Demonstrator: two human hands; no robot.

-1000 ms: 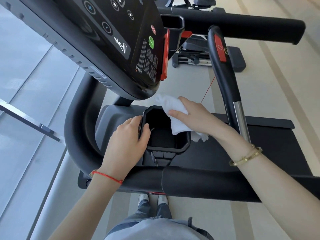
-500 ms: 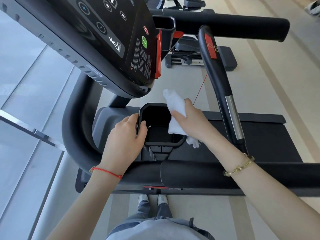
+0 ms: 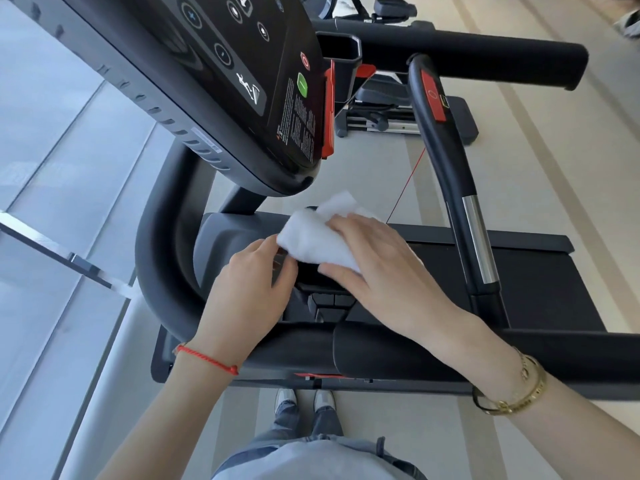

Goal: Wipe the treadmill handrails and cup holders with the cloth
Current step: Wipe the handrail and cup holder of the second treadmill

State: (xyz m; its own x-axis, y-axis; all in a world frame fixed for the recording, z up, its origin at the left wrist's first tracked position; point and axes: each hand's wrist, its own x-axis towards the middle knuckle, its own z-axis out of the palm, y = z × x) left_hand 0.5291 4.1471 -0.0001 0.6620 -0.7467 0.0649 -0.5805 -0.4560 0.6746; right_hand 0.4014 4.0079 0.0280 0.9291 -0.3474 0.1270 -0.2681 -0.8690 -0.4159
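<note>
A white cloth (image 3: pixel 313 239) lies bunched over the black cup holder (image 3: pixel 317 284), hiding most of its opening. My right hand (image 3: pixel 377 261) presses down on the cloth from the right, fingers spread over it. My left hand (image 3: pixel 251 282) grips the cup holder's left rim, thumb touching the cloth's edge. The near handrail (image 3: pixel 398 353) runs across below both wrists. A curved black handrail (image 3: pixel 157 258) bends round at the left. The far handrail (image 3: pixel 485 53) crosses the top right.
The tilted console (image 3: pixel 249 74) with buttons and a red safety clip (image 3: pixel 327 112) overhangs the cup holder closely. An upright grip bar (image 3: pixel 446 161) with a chrome section stands to the right. The treadmill belt (image 3: pixel 540 285) lies beyond. A glass wall is at the left.
My right hand has swept the cloth leftward across the cup holder, from its right rim to covering the opening. The left hand has stayed on the left rim.
</note>
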